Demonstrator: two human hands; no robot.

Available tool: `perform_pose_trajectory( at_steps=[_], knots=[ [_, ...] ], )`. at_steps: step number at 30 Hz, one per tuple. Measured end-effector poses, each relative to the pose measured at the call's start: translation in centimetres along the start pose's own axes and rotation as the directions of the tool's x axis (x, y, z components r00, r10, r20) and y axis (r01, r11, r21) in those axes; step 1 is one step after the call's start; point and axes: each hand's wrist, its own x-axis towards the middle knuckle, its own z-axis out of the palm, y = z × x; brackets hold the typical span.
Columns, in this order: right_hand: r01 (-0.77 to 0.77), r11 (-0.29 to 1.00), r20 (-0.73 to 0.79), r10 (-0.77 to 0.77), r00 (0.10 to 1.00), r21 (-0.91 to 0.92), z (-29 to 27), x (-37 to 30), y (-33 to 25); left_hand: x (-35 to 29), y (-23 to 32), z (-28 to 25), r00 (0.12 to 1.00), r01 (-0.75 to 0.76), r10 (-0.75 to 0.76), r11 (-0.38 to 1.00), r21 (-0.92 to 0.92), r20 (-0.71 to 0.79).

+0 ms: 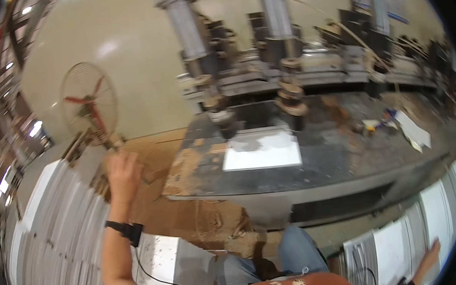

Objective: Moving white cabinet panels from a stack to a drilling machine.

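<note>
My left hand (125,175) is raised beside the stacked white panels on the left, wearing a black strap at the wrist. Motion blurs its fingers, so I cannot make out whether they hold anything. At the lower right, my right hand (428,259) grips the edge of a white panel (438,215) in a row of upright panels; part of that hand is hidden. Ahead of me, another white panel (262,155) lies flat on the dark machine table (209,180), under the vertical machine heads (291,95).
Stacked panels (64,235) fill the left side, and a speckled white board (159,259) tops a pile near my left elbow. Behind stands a fan (89,101) with red blades. White scraps (413,130) lie on the table's right. Brown dust covers the floor (163,214).
</note>
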Motion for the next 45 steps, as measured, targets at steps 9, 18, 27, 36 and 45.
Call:
perform_pose_trajectory(
  at_steps=[9,18,27,36,45],
  knots=[
    [0.770,0.636,0.101,-0.763,0.638,-0.059,6.7,-11.3,-33.3,0.7,28.0,17.9,0.932,0.108,0.102,0.838,-0.535,0.348],
    [0.845,0.286,0.156,-0.958,0.241,0.452,21.8,-15.8,-53.4,-8.7,30.0,5.4,0.966,0.123,0.023,0.833,-0.539,0.256],
    [0.767,0.222,0.299,-0.953,0.041,0.602,36.8,-22.0,-62.2,-17.2,16.4,-10.5,0.969,0.130,-0.076,0.967,-0.219,0.236],
    [0.733,0.360,0.452,-0.888,0.080,0.577,36.3,-23.7,-63.0,-9.0,-1.0,-22.0,0.997,0.004,-0.047,0.820,0.572,0.060],
    [0.742,0.411,0.275,-0.911,0.308,0.529,31.7,-10.6,-54.2,-7.4,-19.5,-23.6,0.828,0.248,-0.551,0.525,0.814,0.103]
  ],
)
